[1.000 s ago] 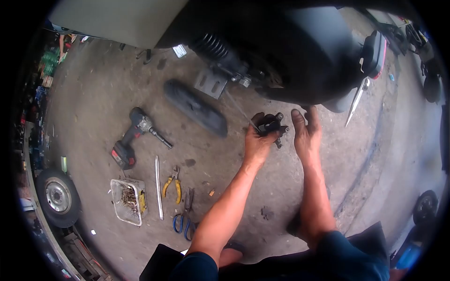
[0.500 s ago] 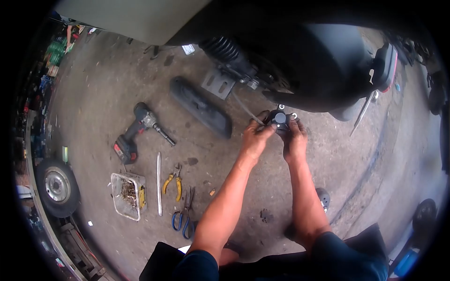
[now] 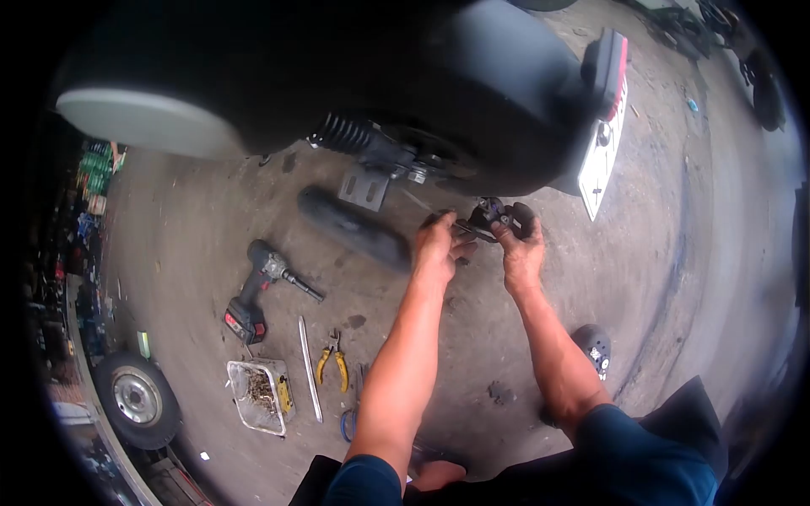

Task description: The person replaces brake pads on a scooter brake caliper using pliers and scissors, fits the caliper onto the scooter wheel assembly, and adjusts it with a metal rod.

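A black brake caliper (image 3: 487, 212) is held just above the floor below the scooter's rear end. My right hand (image 3: 523, 253) is closed round its right side, thumb on the near face. At the caliper's left edge, my left hand (image 3: 434, 249) has its fingers curled together beside a thin dark piece; exactly what they grip is hidden. A grey hose (image 3: 415, 199) runs from near the shock absorber (image 3: 346, 132) toward my left hand. A slotted metal bracket (image 3: 364, 187) hangs by the wheel.
A long black cover (image 3: 354, 226) lies left of my hands. Further left are a cordless impact wrench (image 3: 257, 287), a metal bar (image 3: 310, 368), yellow pliers (image 3: 332, 361) and a plastic tub (image 3: 259, 396) of small parts. A spare wheel (image 3: 137, 400) and a licence plate (image 3: 603, 160) flank the space.
The caliper has been turned over, so its round face no longer shows. My left hand has shifted to its left edge. The view has moved, showing more of the scooter.
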Demonstrator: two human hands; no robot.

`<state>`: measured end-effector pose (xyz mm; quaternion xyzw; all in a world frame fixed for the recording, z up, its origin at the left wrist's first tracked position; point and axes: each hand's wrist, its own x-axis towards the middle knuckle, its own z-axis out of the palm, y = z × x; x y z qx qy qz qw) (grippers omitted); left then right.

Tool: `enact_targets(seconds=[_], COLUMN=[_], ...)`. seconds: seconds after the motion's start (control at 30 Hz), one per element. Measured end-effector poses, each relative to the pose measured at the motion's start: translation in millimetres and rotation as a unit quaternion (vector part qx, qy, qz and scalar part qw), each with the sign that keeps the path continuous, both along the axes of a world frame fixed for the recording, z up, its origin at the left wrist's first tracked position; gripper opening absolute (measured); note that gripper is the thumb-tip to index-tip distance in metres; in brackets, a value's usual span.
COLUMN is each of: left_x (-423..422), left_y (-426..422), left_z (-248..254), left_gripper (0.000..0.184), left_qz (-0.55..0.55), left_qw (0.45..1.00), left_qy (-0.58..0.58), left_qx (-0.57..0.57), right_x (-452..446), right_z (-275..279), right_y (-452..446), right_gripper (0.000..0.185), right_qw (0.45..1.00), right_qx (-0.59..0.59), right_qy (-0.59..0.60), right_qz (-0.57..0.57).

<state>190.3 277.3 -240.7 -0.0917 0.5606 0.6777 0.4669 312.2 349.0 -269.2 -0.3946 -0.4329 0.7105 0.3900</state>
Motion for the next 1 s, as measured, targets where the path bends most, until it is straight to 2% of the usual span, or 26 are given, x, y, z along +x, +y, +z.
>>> enact_targets(seconds=[0.1,0.13,0.23,0.27,0.33,0.4,0.43,0.5,0.53,0.6,0.67,0.73,0.8,0.87,0.97,1.0], left_x=[8.2,9.2,8.6,5.7,10.6,12.0,11.7,24.5,31.4,40.7,38.7,19.7,16.2,23.7,21.2,24.6], left_y=[16.1,20.6,27.8,36.5,37.4,47.5,54.1,61.2,65.9,58.2,59.7,61.8,67.4,66.8,65.2,62.6], left_z=[-27.4,-36.0,-60.0,-58.8,-57.8,-57.9,-53.4,-11.8,1.1,0.1,-1.0,-20.0,-22.7,-11.7,-18.1,-6.6], left_gripper=[0.028,0.027,0.03,0.031,0.033,0.033,0.033,0.033,0.034,0.031,0.028,0.024,0.021,0.019,0.019,0.019], left_qz=[0.034,0.057,0.045,0.05,0.087,0.102,0.103,0.104,0.109,0.129,0.136,0.143,0.162,0.199,0.189,0.177], left_qw=[0.997,0.995,0.977,0.978,0.981,0.976,0.976,0.985,0.987,0.987,0.984,0.968,0.962,0.95,0.947,0.956], left_qy=[-0.05,-0.061,-0.07,-0.065,-0.064,-0.068,-0.073,-0.021,0.005,0.027,-0.005,-0.095,-0.099,-0.105,-0.107,-0.098], left_qx=[0.037,0.05,0.194,0.191,0.162,0.182,0.18,0.137,0.122,0.093,0.114,0.181,0.196,0.217,0.238,0.213], right_x=[-0.3,0.8,5.0,5.0,14.4,13.6,15.8,17.7,20.2,19.8,18.1,18.2,11.0,10.1,6.3,6.2], right_z=[-6.3,-6.3,20.1,22.9,38.9,37.7,33.8,23.8,7.3,15.3,14.4,21.9,22.2,26.9,32.6,25.8], right_y=[-9.9,-12.8,-17.9,-14.9,-7.8,7.8,9.6,16.3,20.7,16.0,20.1,26.7,35.4,28.8,31.3,35.4], right_gripper=[0.058,0.06,0.064,0.064,0.063,0.066,0.07,0.077,0.085,0.076,0.069,0.067,0.067,0.066,0.057,0.054], right_qw=[0.997,0.997,0.995,0.995,0.993,0.98,0.986,0.991,0.979,0.978,0.976,0.981,0.975,0.973,0.956,0.944], right_qx=[0.082,0.075,0.082,0.094,0.097,0.131,0.092,0.025,0.059,0.105,0.124,0.068,-0.017,-0.061,-0.108,-0.136], right_qy=[0.002,0.007,0.027,0.028,-0.041,-0.125,-0.109,-0.071,-0.076,-0.087,-0.099,-0.033,0.065,0.093,0.161,0.191], right_qz=[-0.001,0.009,0.039,0.033,0.058,0.079,0.091,0.109,0.181,0.156,0.148,0.181,0.213,0.2,0.221,0.234])
